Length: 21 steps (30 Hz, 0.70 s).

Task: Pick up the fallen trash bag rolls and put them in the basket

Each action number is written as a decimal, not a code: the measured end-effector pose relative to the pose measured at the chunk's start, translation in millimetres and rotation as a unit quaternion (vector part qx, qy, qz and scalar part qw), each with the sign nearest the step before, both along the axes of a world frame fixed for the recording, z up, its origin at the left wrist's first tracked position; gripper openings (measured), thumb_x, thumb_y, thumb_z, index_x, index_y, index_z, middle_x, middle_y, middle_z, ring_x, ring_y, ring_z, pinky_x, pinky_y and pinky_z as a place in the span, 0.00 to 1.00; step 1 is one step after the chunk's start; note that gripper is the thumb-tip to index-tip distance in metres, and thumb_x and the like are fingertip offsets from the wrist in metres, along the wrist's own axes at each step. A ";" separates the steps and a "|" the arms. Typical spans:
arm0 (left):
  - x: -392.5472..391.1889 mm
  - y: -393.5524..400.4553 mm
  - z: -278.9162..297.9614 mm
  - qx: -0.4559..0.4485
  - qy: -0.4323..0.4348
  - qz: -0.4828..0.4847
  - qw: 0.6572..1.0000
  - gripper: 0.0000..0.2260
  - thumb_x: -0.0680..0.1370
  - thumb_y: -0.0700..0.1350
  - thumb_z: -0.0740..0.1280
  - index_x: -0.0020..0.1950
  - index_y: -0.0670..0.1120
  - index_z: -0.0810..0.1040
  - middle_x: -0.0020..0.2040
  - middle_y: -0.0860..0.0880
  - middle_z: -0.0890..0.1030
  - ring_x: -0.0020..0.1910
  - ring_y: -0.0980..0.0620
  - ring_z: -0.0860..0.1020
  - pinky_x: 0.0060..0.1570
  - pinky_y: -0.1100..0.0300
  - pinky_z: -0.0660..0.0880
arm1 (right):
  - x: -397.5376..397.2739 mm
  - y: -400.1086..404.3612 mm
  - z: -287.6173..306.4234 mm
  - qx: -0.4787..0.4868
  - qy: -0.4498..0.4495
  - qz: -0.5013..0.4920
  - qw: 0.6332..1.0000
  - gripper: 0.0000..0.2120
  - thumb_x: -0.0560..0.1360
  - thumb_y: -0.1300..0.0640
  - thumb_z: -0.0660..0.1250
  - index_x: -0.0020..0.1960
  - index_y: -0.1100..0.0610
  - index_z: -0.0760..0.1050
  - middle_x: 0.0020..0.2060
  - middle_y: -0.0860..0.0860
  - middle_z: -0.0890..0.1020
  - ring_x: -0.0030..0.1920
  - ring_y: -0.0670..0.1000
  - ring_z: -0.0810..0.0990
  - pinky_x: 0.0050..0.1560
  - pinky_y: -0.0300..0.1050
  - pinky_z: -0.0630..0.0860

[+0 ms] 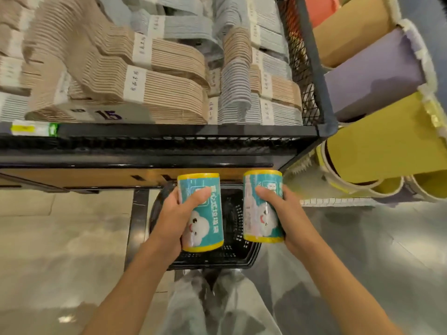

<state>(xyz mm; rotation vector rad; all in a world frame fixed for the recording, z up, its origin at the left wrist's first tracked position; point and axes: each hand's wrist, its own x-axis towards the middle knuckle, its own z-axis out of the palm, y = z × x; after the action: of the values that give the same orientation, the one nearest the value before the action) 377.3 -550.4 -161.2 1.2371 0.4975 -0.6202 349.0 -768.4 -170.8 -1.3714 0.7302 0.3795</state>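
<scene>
Left hand (179, 213) and right hand (283, 211) each closed around a roll, left roll (202, 213), right roll (262, 206), above the basket (232, 258). Risk: right roll hung over the rim; release might miss.

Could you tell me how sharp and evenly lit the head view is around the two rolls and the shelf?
Head view: both rolls, in the left hand and right hand, are fairly sharp; the stacked hangers upper left smear with motion blur; wide-angle distortion bends the shelf edge; soft glare patches sit on the floor; the basket interior is dark.
</scene>
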 end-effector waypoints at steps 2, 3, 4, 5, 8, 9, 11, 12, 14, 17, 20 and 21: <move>2.5 -6.5 -23.4 0.007 0.025 0.003 1.000 0.22 0.68 0.50 0.74 0.60 0.46 0.77 0.52 0.43 0.85 0.49 0.44 0.85 0.42 0.53 0.82 | 3.3 -0.6 -23.6 -0.019 0.013 0.008 1.000 0.21 0.73 0.48 0.75 0.62 0.53 0.74 0.52 0.55 0.86 0.49 0.57 0.87 0.52 0.59 0.84; 4.8 -8.9 -37.0 0.011 0.035 0.005 0.999 0.22 0.68 0.50 0.73 0.60 0.46 0.77 0.52 0.44 0.86 0.49 0.44 0.85 0.42 0.53 0.82 | 4.8 -0.4 -37.6 -0.032 0.019 0.011 0.999 0.20 0.73 0.48 0.75 0.62 0.53 0.74 0.51 0.54 0.86 0.48 0.56 0.87 0.52 0.59 0.84; 8.0 -10.5 -52.7 0.016 0.043 0.007 0.999 0.22 0.69 0.50 0.73 0.61 0.47 0.77 0.51 0.45 0.86 0.49 0.45 0.85 0.42 0.53 0.82 | 6.2 0.2 -53.0 -0.045 0.025 0.015 0.999 0.20 0.73 0.48 0.76 0.60 0.52 0.74 0.51 0.54 0.86 0.47 0.55 0.87 0.51 0.58 0.84; 10.4 -11.3 -70.9 0.023 0.055 0.010 0.998 0.20 0.70 0.50 0.74 0.60 0.47 0.77 0.51 0.46 0.86 0.49 0.46 0.85 0.43 0.53 0.82 | 6.7 1.3 -69.9 -0.056 0.033 0.014 0.998 0.19 0.73 0.49 0.76 0.59 0.52 0.75 0.50 0.54 0.86 0.46 0.54 0.87 0.51 0.57 0.84; 18.5 -14.8 -134.3 0.041 0.081 0.017 0.996 0.15 0.73 0.48 0.74 0.58 0.49 0.78 0.48 0.48 0.87 0.47 0.49 0.85 0.46 0.51 0.81 | 8.5 5.6 -130.3 -0.072 0.054 -0.002 0.996 0.18 0.71 0.48 0.77 0.57 0.52 0.75 0.48 0.53 0.87 0.43 0.52 0.87 0.46 0.54 0.85; 20.9 -16.5 -158.9 0.049 0.091 0.025 0.994 0.14 0.72 0.48 0.74 0.57 0.49 0.79 0.46 0.49 0.87 0.46 0.50 0.86 0.46 0.51 0.81 | 9.3 7.8 -153.4 -0.074 0.061 -0.010 0.995 0.19 0.71 0.48 0.77 0.57 0.52 0.75 0.48 0.52 0.87 0.43 0.52 0.87 0.44 0.52 0.84; 23.3 -16.8 -214.8 0.068 0.110 0.046 0.990 0.18 0.69 0.49 0.76 0.57 0.48 0.79 0.45 0.49 0.87 0.45 0.49 0.86 0.46 0.49 0.82 | 11.0 12.8 -202.6 -0.075 0.073 -0.025 0.994 0.19 0.71 0.49 0.78 0.56 0.51 0.75 0.46 0.50 0.87 0.40 0.49 0.87 0.37 0.44 0.82; 22.9 -16.3 -242.5 0.073 0.117 0.051 0.989 0.21 0.66 0.50 0.78 0.57 0.48 0.79 0.46 0.49 0.87 0.46 0.49 0.86 0.49 0.47 0.81 | 11.2 15.8 -228.4 -0.078 0.077 -0.031 0.993 0.18 0.71 0.49 0.78 0.55 0.51 0.75 0.45 0.49 0.87 0.39 0.46 0.87 0.33 0.39 0.79; 22.5 -14.9 -297.9 0.079 0.117 0.044 0.989 0.30 0.60 0.54 0.80 0.60 0.49 0.78 0.50 0.49 0.86 0.51 0.47 0.85 0.55 0.43 0.79 | 12.8 20.8 -282.1 -0.085 0.079 -0.033 0.993 0.16 0.71 0.51 0.78 0.54 0.52 0.76 0.43 0.47 0.87 0.36 0.43 0.86 0.30 0.34 0.76; 23.5 -13.9 -381.2 0.082 0.135 0.058 0.986 0.38 0.55 0.55 0.81 0.62 0.47 0.76 0.52 0.46 0.86 0.50 0.45 0.85 0.54 0.40 0.79 | 15.1 27.8 -361.9 -0.089 0.089 -0.038 0.991 0.19 0.69 0.51 0.80 0.55 0.53 0.77 0.43 0.48 0.87 0.38 0.44 0.86 0.36 0.39 0.78; 27.7 -19.9 -459.0 0.109 0.150 0.052 0.981 0.38 0.52 0.56 0.84 0.59 0.51 0.74 0.51 0.46 0.86 0.47 0.45 0.85 0.50 0.41 0.81 | 18.2 31.3 -436.2 -0.102 0.112 -0.050 0.987 0.21 0.67 0.47 0.80 0.55 0.52 0.77 0.44 0.50 0.87 0.41 0.49 0.87 0.43 0.50 0.83; 29.4 -21.9 -482.4 0.115 0.149 0.053 0.981 0.38 0.52 0.58 0.84 0.58 0.52 0.73 0.50 0.48 0.86 0.47 0.45 0.85 0.49 0.41 0.81 | 21.7 32.8 -460.5 -0.108 0.113 -0.050 0.986 0.21 0.67 0.47 0.80 0.54 0.53 0.77 0.44 0.51 0.87 0.41 0.51 0.87 0.45 0.52 0.84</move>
<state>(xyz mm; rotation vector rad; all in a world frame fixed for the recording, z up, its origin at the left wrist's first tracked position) 406.7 -572.3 -643.5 1.3310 0.9009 -0.6733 370.7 -735.7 -631.3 -1.5041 1.0474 0.3883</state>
